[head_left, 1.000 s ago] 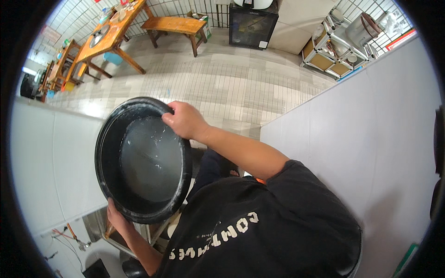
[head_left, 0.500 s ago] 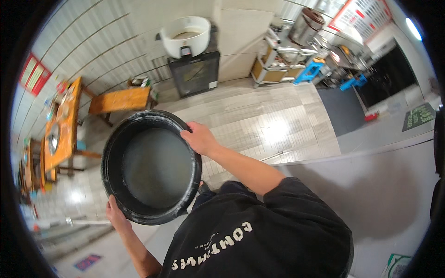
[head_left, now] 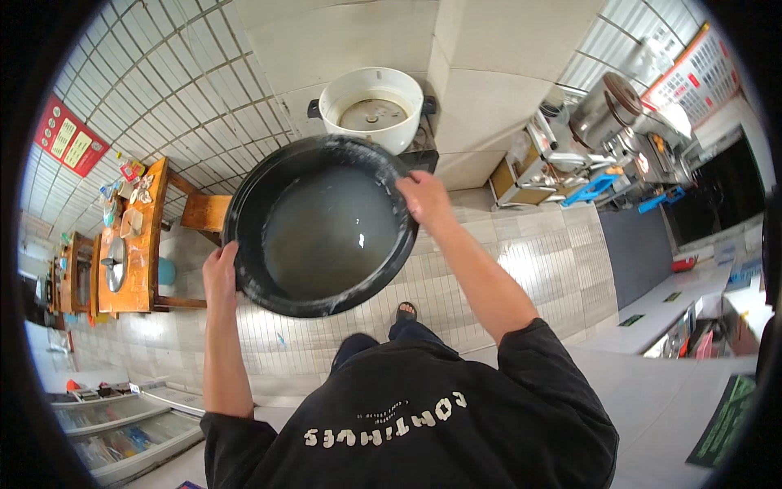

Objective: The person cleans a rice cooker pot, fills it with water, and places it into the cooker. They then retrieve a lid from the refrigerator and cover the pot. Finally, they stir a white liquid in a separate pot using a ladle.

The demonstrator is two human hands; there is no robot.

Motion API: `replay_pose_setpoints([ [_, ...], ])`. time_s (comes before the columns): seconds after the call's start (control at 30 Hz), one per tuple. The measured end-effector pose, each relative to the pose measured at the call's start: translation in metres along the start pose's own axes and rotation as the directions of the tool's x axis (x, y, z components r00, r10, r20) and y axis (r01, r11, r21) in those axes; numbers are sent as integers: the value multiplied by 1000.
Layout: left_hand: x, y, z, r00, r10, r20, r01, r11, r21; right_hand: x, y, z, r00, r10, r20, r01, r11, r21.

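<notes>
A large black rice cooker inner pot (head_left: 251, 208) hangs in the air in front of me, held between both hands. Cloudy greyish liquid (head_left: 322, 236) lies in it, and whitish smears mark its rim. My left hand (head_left: 218, 275) is closed on the rim at the left, thumb over the edge. At the far right of the rim my right hand (head_left: 425, 198) grips it as well. Just beyond the pot stands a white rice cooker body (head_left: 401, 137) with black side handles, no inner pot inside; its round base plate looks stained.
A wooden table (head_left: 140, 269) with a metal lid (head_left: 116, 262) stands at the left, a wooden bench (head_left: 206, 213) beside it. A cart (head_left: 529, 167) and a steel urn (head_left: 607, 110) are at the far right. Tiled floor (head_left: 521, 261) lies around my feet.
The pot has moved right and away from me, toward the rice cooker body. My body has turned, and both hands keep hold of the rim.
</notes>
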State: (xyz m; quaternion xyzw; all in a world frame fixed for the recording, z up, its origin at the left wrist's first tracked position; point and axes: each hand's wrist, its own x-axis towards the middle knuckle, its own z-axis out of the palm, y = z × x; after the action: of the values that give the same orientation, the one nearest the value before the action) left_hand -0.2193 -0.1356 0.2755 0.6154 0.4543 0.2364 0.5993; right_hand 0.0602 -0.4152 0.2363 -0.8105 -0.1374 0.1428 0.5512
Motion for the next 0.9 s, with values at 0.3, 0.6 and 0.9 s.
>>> replay_pose_setpoints([
  [0.3,169,71,138,992,-3,126,-19,985,174,191,-15,-37,999,46,-18,-46,999,-4],
  [0.6,339,99,269,958,155,243,-227,926,302,345,4,-50,971,56,-235,-106,972,-209],
  [0.9,415,66,347,957,157,242,-249,874,418,443,55,-49,978,110,-176,-167,922,-350],
])
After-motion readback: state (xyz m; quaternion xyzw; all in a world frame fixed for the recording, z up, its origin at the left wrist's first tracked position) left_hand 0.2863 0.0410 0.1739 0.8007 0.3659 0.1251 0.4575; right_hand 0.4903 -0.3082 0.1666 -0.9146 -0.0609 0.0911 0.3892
